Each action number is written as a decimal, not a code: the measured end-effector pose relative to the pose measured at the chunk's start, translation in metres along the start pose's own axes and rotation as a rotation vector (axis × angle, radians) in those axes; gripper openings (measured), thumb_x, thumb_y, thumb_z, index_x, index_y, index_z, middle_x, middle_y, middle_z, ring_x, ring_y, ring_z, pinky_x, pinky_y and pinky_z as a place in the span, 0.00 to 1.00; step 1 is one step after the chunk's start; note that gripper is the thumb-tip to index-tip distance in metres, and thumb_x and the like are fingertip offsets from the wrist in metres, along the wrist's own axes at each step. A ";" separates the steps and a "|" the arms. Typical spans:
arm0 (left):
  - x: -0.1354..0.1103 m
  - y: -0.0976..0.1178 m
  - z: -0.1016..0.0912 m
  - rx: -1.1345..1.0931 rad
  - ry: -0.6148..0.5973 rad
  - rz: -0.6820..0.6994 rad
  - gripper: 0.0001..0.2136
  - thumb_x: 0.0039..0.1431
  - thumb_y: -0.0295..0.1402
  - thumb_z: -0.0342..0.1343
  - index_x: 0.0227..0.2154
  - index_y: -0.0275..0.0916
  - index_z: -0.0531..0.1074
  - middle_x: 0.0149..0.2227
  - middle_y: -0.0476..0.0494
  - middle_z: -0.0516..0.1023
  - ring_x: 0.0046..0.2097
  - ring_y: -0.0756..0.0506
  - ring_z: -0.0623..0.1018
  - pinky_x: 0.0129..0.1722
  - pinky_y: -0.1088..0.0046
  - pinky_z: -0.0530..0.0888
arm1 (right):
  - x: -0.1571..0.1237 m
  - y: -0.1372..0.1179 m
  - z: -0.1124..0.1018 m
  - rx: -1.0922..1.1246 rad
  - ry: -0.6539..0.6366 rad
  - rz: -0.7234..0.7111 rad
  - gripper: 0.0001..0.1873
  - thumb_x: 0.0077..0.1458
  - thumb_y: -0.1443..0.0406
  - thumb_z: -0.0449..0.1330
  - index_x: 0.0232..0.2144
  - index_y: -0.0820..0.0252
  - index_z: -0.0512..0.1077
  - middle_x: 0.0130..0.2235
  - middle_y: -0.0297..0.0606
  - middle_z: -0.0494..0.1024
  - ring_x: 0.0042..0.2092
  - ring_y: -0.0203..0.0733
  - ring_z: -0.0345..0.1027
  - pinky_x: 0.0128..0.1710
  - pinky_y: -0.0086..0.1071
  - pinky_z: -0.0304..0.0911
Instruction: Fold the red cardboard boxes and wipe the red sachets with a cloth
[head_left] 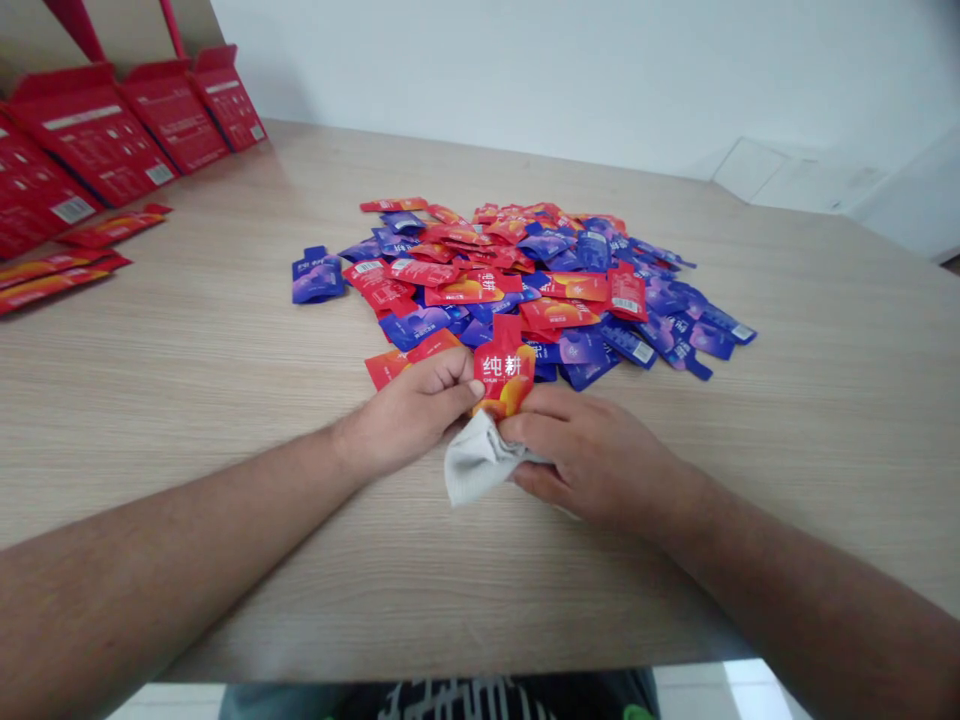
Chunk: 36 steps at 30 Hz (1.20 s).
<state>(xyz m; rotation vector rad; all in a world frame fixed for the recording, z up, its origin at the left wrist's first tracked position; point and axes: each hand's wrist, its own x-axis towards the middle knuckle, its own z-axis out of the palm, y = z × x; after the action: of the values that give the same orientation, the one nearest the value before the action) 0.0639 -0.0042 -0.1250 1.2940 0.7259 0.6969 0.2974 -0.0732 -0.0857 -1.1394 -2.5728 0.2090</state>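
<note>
A red and orange sachet (501, 365) with white lettering stands upright between my hands, near the front of the pile. My left hand (416, 410) is closed on its left edge, thumb on the printed face. My right hand (592, 450) grips a pale grey-white cloth (480, 462), pressed against the sachet's lower right part. The sachet's bottom end is hidden behind the cloth and fingers. Right behind my hands spreads a heap of red sachets (476, 288) and purple-blue sachets (664, 320).
Several open red boxes (176, 115) stand in a row at the far left, with a few red sachets (64, 270) lying before them. One purple sachet (317, 277) lies left of the heap. A white wall (525, 80) borders the wooden table (225, 400) at the back.
</note>
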 end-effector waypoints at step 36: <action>-0.001 0.008 -0.005 0.229 -0.290 0.077 0.09 0.69 0.38 0.60 0.37 0.39 0.68 0.34 0.49 0.73 0.34 0.49 0.74 0.35 0.74 0.75 | 0.003 0.032 -0.009 0.129 0.287 0.203 0.15 0.72 0.51 0.63 0.45 0.57 0.77 0.42 0.41 0.81 0.43 0.50 0.75 0.41 0.39 0.65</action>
<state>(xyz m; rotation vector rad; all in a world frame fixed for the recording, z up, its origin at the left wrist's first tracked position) 0.0589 -0.0015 -0.1171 1.6006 0.5314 0.4826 0.3214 -0.0494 -0.0849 -1.2800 -2.1645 0.2352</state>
